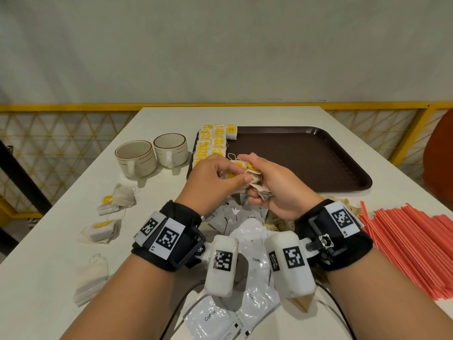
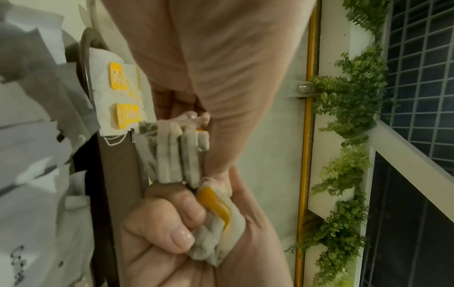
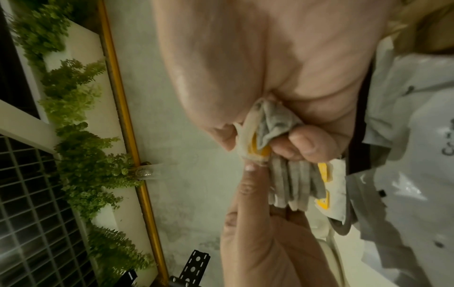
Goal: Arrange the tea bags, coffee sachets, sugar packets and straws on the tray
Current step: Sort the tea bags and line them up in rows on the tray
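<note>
Both wrists fill the lower middle of the head view. Just above them, the left hand (image 1: 215,176) and right hand (image 1: 274,185) meet at frame centre over the near left corner of the tray (image 1: 306,158). The right hand clenches a small stack of tea bags (image 1: 253,179). The left hand pinches the bag at the stack's edge, as if peeling one off. The wrist views show the same: several grey bags side by side, one with a yellow tag bent over.

Outward, two columns of placed tea bags (image 1: 212,143) run along the tray's left edge, and most of the tray is bare. Loose tea bags (image 1: 107,217) lie at lower left. Coffee sachets (image 1: 247,241) lie under the wrists, and red straws (image 1: 411,244) at right.

The tea-bag step looks well underway. Next, the freed bag needs laying flat beside the rows, tag up.
</note>
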A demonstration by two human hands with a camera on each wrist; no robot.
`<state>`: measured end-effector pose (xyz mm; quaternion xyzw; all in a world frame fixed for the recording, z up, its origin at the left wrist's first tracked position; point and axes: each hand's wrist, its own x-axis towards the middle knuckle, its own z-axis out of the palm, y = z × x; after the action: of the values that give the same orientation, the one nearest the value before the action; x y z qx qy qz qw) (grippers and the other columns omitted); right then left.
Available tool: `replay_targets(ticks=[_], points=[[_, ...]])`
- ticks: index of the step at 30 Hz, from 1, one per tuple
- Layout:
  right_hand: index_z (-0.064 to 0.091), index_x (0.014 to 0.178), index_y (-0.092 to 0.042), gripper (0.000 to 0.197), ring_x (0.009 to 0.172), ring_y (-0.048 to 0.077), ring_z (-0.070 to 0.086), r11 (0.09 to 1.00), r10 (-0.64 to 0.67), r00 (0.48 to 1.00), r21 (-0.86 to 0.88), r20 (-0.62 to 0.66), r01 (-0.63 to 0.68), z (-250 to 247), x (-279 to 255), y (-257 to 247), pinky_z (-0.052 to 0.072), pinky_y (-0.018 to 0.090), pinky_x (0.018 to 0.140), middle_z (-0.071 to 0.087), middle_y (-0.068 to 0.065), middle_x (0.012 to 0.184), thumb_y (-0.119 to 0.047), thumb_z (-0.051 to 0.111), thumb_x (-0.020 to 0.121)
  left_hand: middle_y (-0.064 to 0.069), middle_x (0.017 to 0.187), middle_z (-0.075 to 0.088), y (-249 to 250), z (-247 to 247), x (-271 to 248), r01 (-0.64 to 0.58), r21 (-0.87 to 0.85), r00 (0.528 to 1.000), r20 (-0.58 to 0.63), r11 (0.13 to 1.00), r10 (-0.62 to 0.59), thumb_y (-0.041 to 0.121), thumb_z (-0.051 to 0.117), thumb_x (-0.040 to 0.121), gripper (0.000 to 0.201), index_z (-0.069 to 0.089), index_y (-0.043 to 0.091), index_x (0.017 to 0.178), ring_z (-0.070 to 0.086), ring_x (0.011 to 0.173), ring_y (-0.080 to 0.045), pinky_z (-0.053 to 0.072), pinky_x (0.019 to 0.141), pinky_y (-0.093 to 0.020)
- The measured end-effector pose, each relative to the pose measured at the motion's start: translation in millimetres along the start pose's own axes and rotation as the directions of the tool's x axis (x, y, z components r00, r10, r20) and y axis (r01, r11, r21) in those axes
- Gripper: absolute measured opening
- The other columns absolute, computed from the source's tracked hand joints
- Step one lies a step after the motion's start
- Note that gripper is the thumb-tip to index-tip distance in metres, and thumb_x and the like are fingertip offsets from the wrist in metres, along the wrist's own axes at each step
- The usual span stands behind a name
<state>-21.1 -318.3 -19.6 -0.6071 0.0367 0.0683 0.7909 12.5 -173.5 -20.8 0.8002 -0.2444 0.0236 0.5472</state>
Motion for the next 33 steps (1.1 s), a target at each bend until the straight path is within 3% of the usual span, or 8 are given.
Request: replay_targets(ticks=[5,11,17,22,26,28,31,33], points=[[0.056,0.119,-0.023,0.033,0.052,0.01,0.032,0.996,-0.027,0.998,-0.084,-0.051,0.022,-3,0,0,0.029,0.022,0.046,0.046,0.001,0.085,-0.046,0.043,0.099,0.006,0.083,0.06,-5,-1,2,0.018,-0.048,0.996,-0.091,0.999,-0.023,0.018,0.07,0.083,0.015,0.069,0.029,0.073,0.053,0.076,-0.006,0.044,0.076,-0.023],[0.054,0.115,-0.015,0.02,0.043,0.009,0.033,0.977,-0.175,0.958,-0.159,-0.226,0.141,-8,2,-4,0.025,0.022,0.039,0.05,0.005,0.081,-0.012,0.052,0.096,0.008,0.084,0.059,-11,-5,7,0.012,-0.02,0.985,-0.173,1.0,-0.016,0.016,0.069,0.084,0.02,0.068,0.03,0.07,0.054,0.08,-0.004,0.04,0.074,-0.018],[0.052,0.118,-0.009,0.024,0.042,0.009,0.034,0.984,-0.169,0.975,0.039,-0.144,0.176,-5,2,-4,0.027,0.02,0.038,0.048,0.006,0.072,-0.001,0.045,0.097,0.003,0.09,0.06,-10,-5,5,0.023,0.03,0.999,-0.035,0.999,-0.022,0.026,0.069,0.085,0.009,0.075,0.019,0.084,0.053,0.082,-0.009,0.042,0.076,-0.021],[0.055,0.117,-0.009,0.022,0.039,0.008,0.029,0.949,-0.248,0.969,0.203,0.016,0.24,-2,-6,-9,0.021,0.018,0.038,0.043,0.004,0.067,-0.011,0.042,0.098,0.005,0.089,0.054,-4,-6,2,-0.054,0.041,0.994,0.098,0.998,0.049,0.023,0.072,0.082,0.011,0.072,0.034,0.086,0.049,0.077,0.001,0.036,0.071,-0.01],[0.056,0.111,-0.008,0.026,0.035,0.005,0.029,0.897,-0.303,0.947,0.369,0.107,0.246,-3,-9,-13,0.021,0.015,0.036,0.041,0.004,0.066,-0.018,0.045,0.091,0.012,0.092,0.055,-2,-7,1,-0.073,-0.118,0.984,0.156,0.99,0.091,0.026,0.076,0.077,0.017,0.072,0.041,0.084,0.055,0.091,-0.004,0.044,0.086,-0.023],[0.056,0.112,-0.008,0.027,0.037,0.005,0.032,0.886,-0.313,0.94,0.398,0.133,0.239,-5,-8,-13,0.026,0.015,0.035,0.044,0.003,0.067,-0.02,0.046,0.089,0.011,0.093,0.057,-3,-5,1,-0.061,-0.154,0.98,0.177,0.986,0.089,0.023,0.078,0.075,0.017,0.073,0.037,0.083,0.057,0.093,-0.005,0.046,0.09,-0.025],[0.058,0.113,-0.008,0.038,0.046,0.007,0.038,0.887,-0.312,0.936,0.404,0.164,0.225,-7,-8,-13,0.031,0.016,0.038,0.05,0.005,0.078,-0.026,0.064,0.08,0.009,0.09,0.059,-4,-4,1,-0.056,-0.161,0.985,0.152,0.985,0.081,0.021,0.078,0.075,0.009,0.073,0.024,0.081,0.06,0.089,-0.011,0.049,0.088,-0.034],[0.059,0.111,-0.007,0.038,0.053,0.009,0.041,0.893,-0.296,0.946,0.389,0.135,0.225,-7,-10,-14,0.032,0.018,0.042,0.054,0.007,0.088,-0.015,0.069,0.076,0.006,0.087,0.06,-6,-6,2,-0.045,-0.183,0.993,0.1,0.982,0.064,0.022,0.077,0.075,0.006,0.072,0.02,0.076,0.059,0.083,-0.015,0.049,0.083,-0.038]])
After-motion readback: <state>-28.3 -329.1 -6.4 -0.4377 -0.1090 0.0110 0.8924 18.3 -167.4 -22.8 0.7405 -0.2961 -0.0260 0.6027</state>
